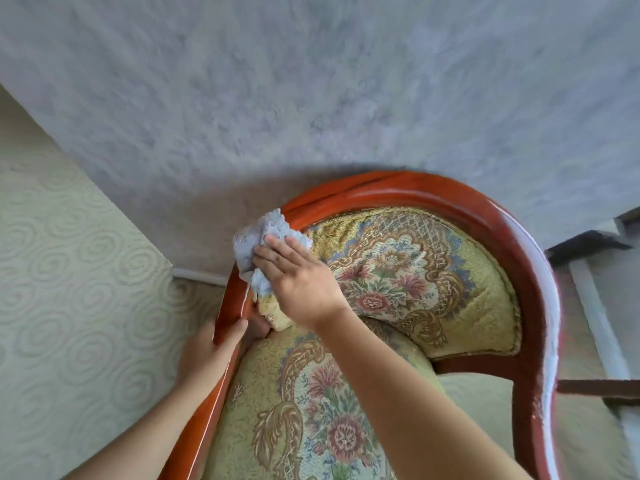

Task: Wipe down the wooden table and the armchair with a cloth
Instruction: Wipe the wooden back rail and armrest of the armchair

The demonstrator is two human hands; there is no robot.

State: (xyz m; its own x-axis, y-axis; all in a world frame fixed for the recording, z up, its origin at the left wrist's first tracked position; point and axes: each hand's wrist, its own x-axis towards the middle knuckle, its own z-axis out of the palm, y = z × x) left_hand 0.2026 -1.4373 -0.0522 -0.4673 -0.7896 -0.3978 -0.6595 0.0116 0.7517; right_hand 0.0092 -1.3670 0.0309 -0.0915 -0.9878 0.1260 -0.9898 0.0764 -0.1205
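The armchair has a glossy reddish wooden frame (498, 223) that curves around a floral tapestry backrest and seat. My right hand (298, 282) presses a pale blue cloth (258, 237) onto the frame's left curve, where back meets arm. My left hand (207, 355) grips the left armrest rail just below, thumb on the inner side. The wooden table is not in view.
A grey textured wall (311, 81) stands right behind the chair. A swirl-patterned surface (69, 271) fills the left side. A white baseboard strip (201, 274) runs at the wall's foot. Dark wooden pieces (599, 388) show at the right edge.
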